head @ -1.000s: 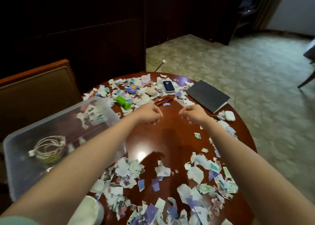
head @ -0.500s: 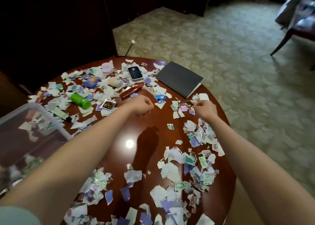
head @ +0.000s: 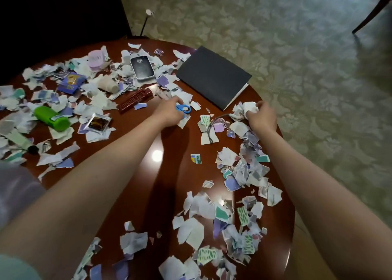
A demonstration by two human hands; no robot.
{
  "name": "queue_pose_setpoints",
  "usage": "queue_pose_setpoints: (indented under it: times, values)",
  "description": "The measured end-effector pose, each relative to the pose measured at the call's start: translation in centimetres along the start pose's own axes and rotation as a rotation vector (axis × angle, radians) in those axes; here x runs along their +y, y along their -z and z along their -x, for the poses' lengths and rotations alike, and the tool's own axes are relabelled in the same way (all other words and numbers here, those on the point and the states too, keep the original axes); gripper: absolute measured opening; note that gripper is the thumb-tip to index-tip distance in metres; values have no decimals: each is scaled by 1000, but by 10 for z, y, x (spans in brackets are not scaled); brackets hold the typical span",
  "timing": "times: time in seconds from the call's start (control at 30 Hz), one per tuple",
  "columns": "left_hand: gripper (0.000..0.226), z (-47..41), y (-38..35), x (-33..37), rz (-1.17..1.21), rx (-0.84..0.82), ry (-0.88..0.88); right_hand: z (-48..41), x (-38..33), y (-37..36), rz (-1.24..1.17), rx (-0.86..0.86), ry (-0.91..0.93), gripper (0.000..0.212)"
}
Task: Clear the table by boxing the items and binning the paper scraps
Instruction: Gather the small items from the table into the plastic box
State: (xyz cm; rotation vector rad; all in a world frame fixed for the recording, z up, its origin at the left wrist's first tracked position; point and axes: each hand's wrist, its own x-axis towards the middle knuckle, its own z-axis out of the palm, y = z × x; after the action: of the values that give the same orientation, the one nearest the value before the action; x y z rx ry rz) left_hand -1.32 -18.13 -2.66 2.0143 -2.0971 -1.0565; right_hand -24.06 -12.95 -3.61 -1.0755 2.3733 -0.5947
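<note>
Round wooden table (head: 131,143), scrap-strewn: left hand (head: 169,113) nearer the scissors (head: 184,109), fingers curled round their blue handles mid-table; right hand (head: 262,116) clutching bunched paper scraps (head: 247,108) at the right edge.

Round glossy red-brown wooden table (head: 176,184) is being shown on pale leaf-patterned floor (head: 275,46); dark wall panel (head: 53,14) and dark slanted chair leg (head: 370,15) are being seen behind.

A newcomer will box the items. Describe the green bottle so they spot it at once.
On the round wooden table, look at the left side among the paper scraps. The green bottle lies on its side there, left of a foil sachet. It alone is bright green; the nearby tube is pale with a black cap.
</note>
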Motion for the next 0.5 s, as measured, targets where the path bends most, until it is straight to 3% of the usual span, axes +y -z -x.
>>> queue_pose_setpoints:
  times: [0.27,0.5]
  values:
    - [38,-25,-10,4,-159,72,96,-23,0,-17,6,-34,-27,63]
    - [34,-16,-17,-3,-131,123,210,-13,0,-13,-229,-94,-64,52]
